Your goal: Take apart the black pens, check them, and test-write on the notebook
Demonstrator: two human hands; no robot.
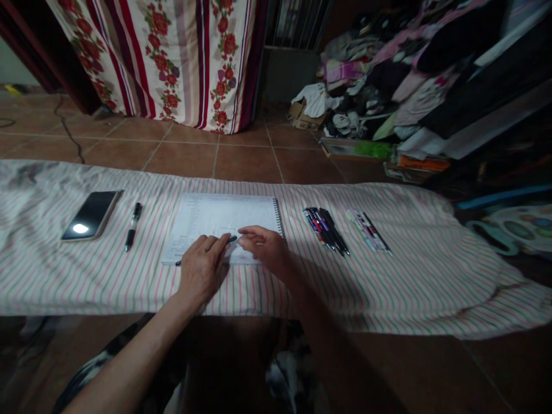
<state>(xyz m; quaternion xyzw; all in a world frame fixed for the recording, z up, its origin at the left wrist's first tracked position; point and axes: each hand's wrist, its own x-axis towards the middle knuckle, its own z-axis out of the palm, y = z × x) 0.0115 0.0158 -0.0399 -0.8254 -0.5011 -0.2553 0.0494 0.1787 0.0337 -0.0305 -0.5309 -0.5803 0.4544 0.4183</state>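
Left hand (203, 261): fingers closed on pen (232, 238), over near part of notebook (215, 214). Pen's long axis slants near-left to far-right; writing end: cannot tell. Right hand (266, 248): fingers parted, just beside pen's far end. Far floor: carton (309, 121), white garment (314, 99) heaped on top; inside hidden.

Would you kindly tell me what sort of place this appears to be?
Most likely a room in someone's home: a floral striped curtain, a tiled floor and a heap of clothes to the right all suggest it.
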